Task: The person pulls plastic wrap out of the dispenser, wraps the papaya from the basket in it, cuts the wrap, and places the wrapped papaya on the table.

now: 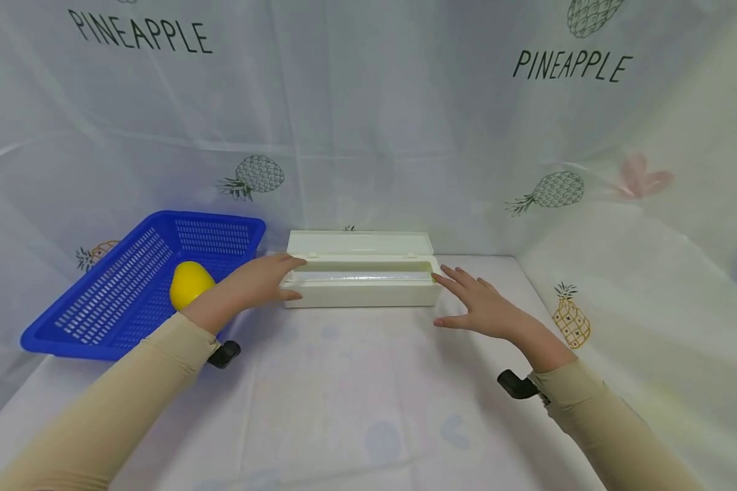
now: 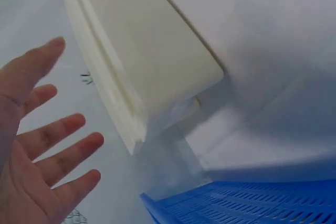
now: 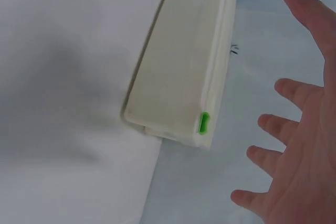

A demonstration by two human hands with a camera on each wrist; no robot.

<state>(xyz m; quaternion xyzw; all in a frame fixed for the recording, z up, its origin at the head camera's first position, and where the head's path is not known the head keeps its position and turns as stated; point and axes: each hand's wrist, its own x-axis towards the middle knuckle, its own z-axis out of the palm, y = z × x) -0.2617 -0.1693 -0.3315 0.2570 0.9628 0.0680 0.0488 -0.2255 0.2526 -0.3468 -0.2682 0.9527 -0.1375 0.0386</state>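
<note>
A long white cling film dispenser (image 1: 362, 296) lies at the back of the table. Its lid (image 1: 359, 243) is raised, leaning back, and a roll of clear film (image 1: 361, 276) shows inside. Beside the dispenser's left end is my left hand (image 1: 259, 281), fingers spread and nothing in them. My right hand (image 1: 482, 307) hovers by the opposite end, its fingers apart and holding nothing. A green cutter slider (image 3: 204, 123) is visible at the dispenser's right end in the right wrist view. Both palms (image 2: 31, 182) face the dispenser, with a gap showing in the wrist views.
A blue perforated basket (image 1: 82, 334) stands at the left, its back edge raised, with a yellow mango-shaped fruit (image 1: 190, 283) in it near my left forearm. Pineapple-printed curtain (image 1: 368, 123) hangs right behind the dispenser and along the right side. White cloth covers the table (image 1: 331, 395).
</note>
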